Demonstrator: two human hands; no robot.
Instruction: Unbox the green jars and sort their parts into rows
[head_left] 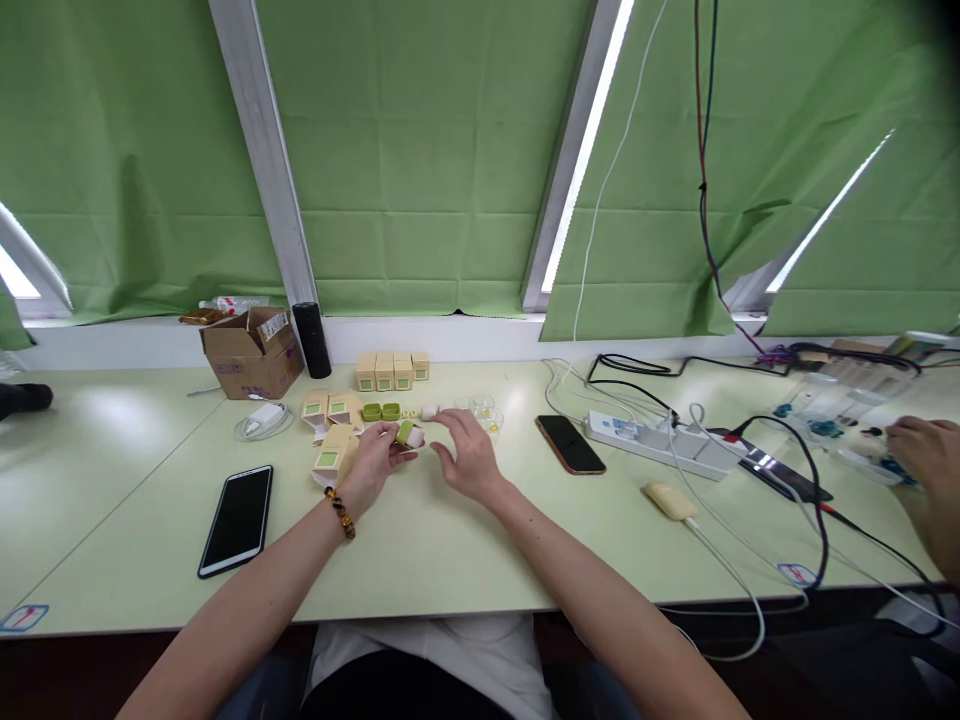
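My left hand, with a beaded bracelet on its wrist, grips a small green-and-white case between thumb and fingers. To its right, my right hand hovers low over the table, thumb and fingers apart. Its fingertips are close to a small whitish piece; whether they touch it I cannot tell. Two little green cups stand beyond my left hand, with tiny yellowish rings beside them. Opened small cardboard boxes with green fronts lie left of that hand. Clear plastic pieces sit behind my right hand.
Small closed boxes stand in a row at the back. A brown carton, black cylinder and charger are left. Phones lie left and right. A power strip trails cables; another person's hand is far right.
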